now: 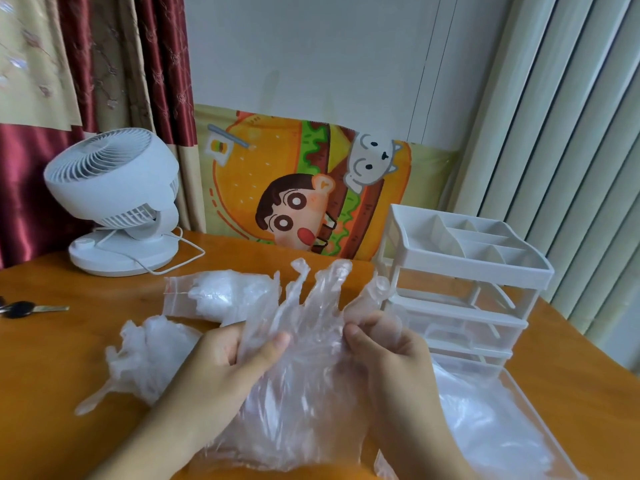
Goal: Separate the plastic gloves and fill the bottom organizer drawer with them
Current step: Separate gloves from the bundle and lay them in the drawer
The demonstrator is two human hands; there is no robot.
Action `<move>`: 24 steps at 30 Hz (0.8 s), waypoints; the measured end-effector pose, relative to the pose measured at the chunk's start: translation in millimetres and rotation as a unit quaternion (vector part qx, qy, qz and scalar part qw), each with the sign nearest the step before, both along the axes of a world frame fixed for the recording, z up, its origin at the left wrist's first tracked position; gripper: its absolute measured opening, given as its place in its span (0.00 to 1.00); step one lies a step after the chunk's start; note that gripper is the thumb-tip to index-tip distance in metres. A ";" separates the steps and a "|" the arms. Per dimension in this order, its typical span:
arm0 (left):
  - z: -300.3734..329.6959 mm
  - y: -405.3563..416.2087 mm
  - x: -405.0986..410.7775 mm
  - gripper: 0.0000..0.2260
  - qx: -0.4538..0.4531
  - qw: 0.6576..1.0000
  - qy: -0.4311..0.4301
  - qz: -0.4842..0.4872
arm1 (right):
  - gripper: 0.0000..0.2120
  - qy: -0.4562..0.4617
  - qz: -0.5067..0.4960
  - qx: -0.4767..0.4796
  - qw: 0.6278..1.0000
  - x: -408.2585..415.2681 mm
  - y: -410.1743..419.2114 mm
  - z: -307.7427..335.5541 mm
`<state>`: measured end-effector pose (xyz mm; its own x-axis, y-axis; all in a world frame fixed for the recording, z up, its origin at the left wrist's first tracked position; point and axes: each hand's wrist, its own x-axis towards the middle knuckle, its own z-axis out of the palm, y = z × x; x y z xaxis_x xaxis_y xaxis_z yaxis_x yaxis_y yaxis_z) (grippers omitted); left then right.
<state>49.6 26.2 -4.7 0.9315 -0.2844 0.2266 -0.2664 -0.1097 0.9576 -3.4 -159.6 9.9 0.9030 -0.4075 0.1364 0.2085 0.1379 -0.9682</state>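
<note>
While both hands (221, 362) (391, 348) pinch it, the crinkly clear glove (304, 341) spreads.

Home room, likely bedroom or living area: red-and-gold curtains (86, 64) far left, white desk fan (117, 202) on wooden table (104, 341), cartoon burger cloth (304, 181) against far wall, keys (24, 309) left.

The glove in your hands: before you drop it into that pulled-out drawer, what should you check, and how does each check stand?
1. Both hands grip the glove: ok; left hand, right hand.
2. It is one glove, not several stuck together: cannot tell.
3. Bottom drawer pulled open: ok.
4. Drawer has room left: ok, gloves already inside.
5. More gloves wait in the loose pile and bag: ok.
</note>
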 end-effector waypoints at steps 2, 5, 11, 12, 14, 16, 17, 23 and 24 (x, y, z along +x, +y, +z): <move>-2.4 0.1 0.9 0.09 -0.002 1.000 -0.001 0.018 | 0.10 -0.001 0.000 -0.001 1.000 -0.9 0.6 2.0; -5.2 0.6 3.0 0.08 -0.002 0.999 -0.017 0.034 | 0.09 0.000 -0.003 0.034 0.999 0.4 0.3 2.7; -3.1 4.6 1.7 0.12 -0.030 0.997 -0.036 0.064 | 0.10 0.025 -0.056 -0.069 0.996 8.0 -3.4 -8.3; -4.0 5.1 3.1 0.16 -0.039 0.997 -0.020 0.056 | 0.10 0.026 -0.071 -0.087 0.993 8.0 -4.4 -8.4; -3.6 5.8 6.7 0.26 -0.080 0.996 0.028 0.030 | 0.11 0.023 -0.091 -0.108 0.990 6.8 -6.1 -7.1; 0.5 3.6 4.3 0.21 -0.074 0.994 0.079 -0.008 | 0.11 0.019 -0.095 -0.117 0.988 5.5 -6.7 -5.8; 2.2 2.2 2.6 0.16 -0.053 0.995 0.081 -0.021 | 0.11 0.020 -0.097 -0.121 0.988 5.9 -6.9 -6.7; -2.0 4.2 6.7 0.04 -0.025 0.998 0.043 0.033 | 0.14 0.051 -0.024 -0.071 0.996 2.8 -1.6 -3.6; -2.2 5.1 8.1 0.04 -0.027 0.998 0.043 0.041 | 0.15 0.059 -0.008 -0.074 0.995 1.1 0.0 -1.4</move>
